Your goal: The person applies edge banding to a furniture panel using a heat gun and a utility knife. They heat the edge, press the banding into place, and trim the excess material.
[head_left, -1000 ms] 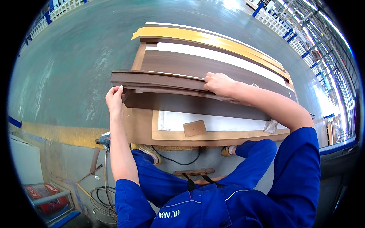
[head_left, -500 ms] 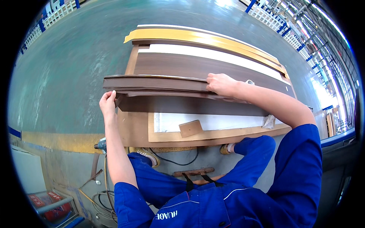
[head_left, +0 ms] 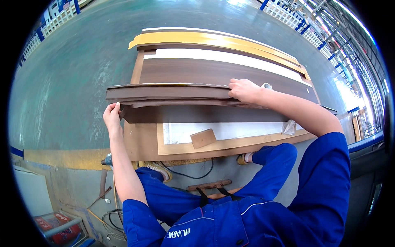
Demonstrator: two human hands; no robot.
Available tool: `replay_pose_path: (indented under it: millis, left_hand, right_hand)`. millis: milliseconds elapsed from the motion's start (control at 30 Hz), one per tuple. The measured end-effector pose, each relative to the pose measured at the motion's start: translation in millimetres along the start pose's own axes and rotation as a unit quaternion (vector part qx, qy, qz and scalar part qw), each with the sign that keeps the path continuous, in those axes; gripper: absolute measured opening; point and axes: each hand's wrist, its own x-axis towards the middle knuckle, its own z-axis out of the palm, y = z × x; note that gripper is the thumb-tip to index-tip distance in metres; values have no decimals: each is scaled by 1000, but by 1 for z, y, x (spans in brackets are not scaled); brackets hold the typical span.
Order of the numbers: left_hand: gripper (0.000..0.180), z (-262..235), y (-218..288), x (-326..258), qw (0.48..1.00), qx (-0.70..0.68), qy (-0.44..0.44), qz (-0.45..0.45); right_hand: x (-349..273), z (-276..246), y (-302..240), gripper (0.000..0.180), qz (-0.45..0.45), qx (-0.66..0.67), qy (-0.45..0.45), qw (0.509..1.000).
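A long dark brown wood-grain trim board [head_left: 168, 91] lies across the work in front of me, with a thin brown strip [head_left: 173, 102] running loosely along its near side. At the left end, my left hand [head_left: 112, 116] pinches the strip's end between thumb and fingers. My right hand [head_left: 245, 91] is closed on the board's far edge, right of its middle, fingers curled over it; the fingertips are partly hidden. Just beyond the right wrist shows a white roll [head_left: 267, 86], partly covered. Beneath lies a wide brown panel [head_left: 185, 71].
Yellow-faced strips [head_left: 205, 40] lie along the far side. Nearer me are a small brown block [head_left: 203, 138] and crumpled clear plastic [head_left: 289, 127] on a white, wood-edged panel [head_left: 242, 131]. A power tool [head_left: 108, 159] and coiled cables [head_left: 113, 220] are at lower left.
My right hand has slid a little to the right along the trim board. The left hand keeps its pinch at the left end. The whole view has shifted slightly.
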Motion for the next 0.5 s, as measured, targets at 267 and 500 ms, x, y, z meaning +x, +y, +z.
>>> replay_pose_path:
  millis: [267, 500]
  left_hand:
    - [10, 1, 1, -1, 1000, -16, -14, 5]
    - [10, 0, 1, 0, 1000, -9, -12, 10]
  right_hand:
    - [-26, 11, 8, 6, 29, -5, -15, 999]
    - [-49, 15, 18, 7, 45, -18, -27, 998]
